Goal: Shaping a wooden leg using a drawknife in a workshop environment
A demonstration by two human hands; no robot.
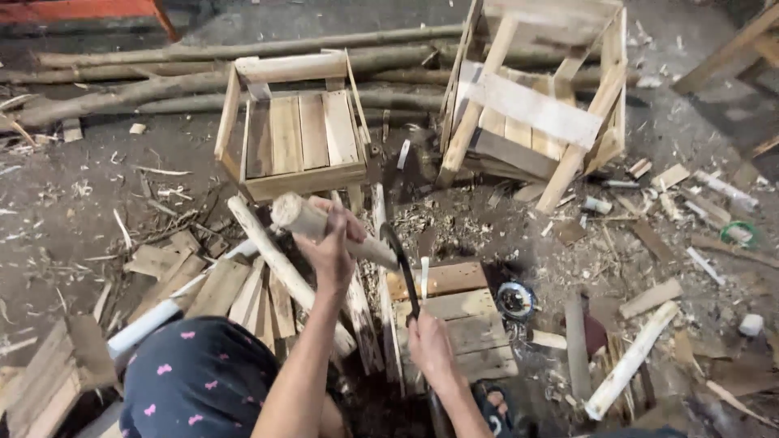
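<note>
Nearest us is our knee in dark cloth with pink prints. Just right of it, our left hand is clenched around a pale round stick, held slanting above the low wooden block. Further right, our right hand grips the handle of a curved dark blade, whose edge meets the stick's lower end. We judge it best to keep the left fingers high and clear, and to cut away from the foot in the sandal.
</note>
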